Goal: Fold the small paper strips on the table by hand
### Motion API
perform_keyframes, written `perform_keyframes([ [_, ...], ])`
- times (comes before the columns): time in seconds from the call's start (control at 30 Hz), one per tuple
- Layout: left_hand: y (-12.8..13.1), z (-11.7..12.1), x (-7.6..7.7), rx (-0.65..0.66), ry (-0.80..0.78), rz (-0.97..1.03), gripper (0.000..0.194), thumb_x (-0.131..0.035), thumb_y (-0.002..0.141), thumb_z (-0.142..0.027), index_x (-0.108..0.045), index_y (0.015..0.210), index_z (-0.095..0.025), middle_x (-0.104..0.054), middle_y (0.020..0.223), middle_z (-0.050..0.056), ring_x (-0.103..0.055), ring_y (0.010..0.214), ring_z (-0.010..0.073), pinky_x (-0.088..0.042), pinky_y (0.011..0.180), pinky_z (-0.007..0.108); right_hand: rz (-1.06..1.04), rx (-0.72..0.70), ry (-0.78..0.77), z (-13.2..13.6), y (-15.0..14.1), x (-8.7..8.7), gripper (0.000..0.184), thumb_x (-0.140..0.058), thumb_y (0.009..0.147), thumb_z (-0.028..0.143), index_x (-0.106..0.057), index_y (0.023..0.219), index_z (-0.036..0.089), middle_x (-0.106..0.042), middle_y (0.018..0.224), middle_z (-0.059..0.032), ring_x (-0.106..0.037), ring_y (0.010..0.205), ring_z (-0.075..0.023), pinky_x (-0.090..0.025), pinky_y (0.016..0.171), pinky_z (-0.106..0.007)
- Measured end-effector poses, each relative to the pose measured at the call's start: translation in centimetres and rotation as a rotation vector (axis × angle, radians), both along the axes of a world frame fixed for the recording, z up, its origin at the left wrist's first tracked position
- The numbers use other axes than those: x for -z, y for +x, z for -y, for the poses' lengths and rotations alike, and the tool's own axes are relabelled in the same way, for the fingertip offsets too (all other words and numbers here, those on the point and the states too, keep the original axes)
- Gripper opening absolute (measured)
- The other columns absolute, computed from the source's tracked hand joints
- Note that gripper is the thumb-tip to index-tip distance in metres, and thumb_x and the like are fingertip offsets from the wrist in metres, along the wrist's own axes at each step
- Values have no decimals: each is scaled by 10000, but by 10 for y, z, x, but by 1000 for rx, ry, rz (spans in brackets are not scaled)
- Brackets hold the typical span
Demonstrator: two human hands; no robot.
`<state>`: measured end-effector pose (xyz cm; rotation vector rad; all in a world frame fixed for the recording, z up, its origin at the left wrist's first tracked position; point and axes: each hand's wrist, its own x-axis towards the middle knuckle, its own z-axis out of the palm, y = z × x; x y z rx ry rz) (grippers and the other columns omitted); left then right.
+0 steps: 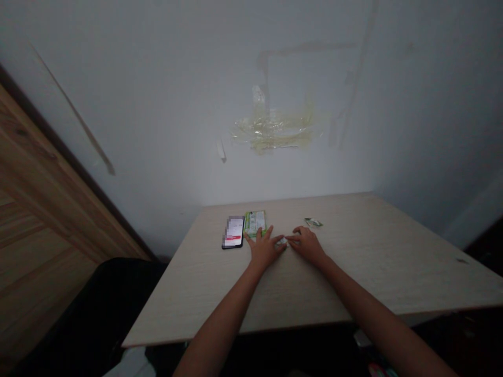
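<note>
A small white piece (282,241), too small to name, lies on the table between my two hands. My left hand (263,252) is low on the tabletop, with its thumb and index finger around the piece and the other fingers spread. Those spread fingers reach the near edge of a green and white packet (256,221). From the right, my right hand (309,246) pinches at the same piece with its fingertips, the remaining fingers curled. Fingers partly hide the piece.
A phone (233,234) with a lit screen lies left of the packet. Beyond my right hand is a small green and white scrap (313,222). The pale wooden table (373,251) meets a wall (165,104) bearing old tape (275,131). A dark chair-like shape (106,303) stands at left.
</note>
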<state>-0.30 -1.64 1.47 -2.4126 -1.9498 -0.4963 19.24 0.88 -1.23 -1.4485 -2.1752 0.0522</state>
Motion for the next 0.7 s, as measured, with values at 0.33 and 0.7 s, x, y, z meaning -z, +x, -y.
perform_keyframes([
  [0.33,2,3,3,3,49,8,402,-481,880,-669,-606,1240,-543,-430,1543,-52,-275,1442,386,133,1060,778,-165,-231,77,-5,3,3,131,-655,841,170,-778,848,216,-722,957,-67,-621,940,-207,-475,903,-351],
  [0.7,1,4,0,-20,25,3,406,-472,875,-680,-591,1245,-566,-407,1555,-72,-233,1457,399,49,1078,785,-242,-229,10,2,1,-5,125,-674,865,321,-751,844,225,-734,899,-44,-636,892,-198,-470,860,-333],
])
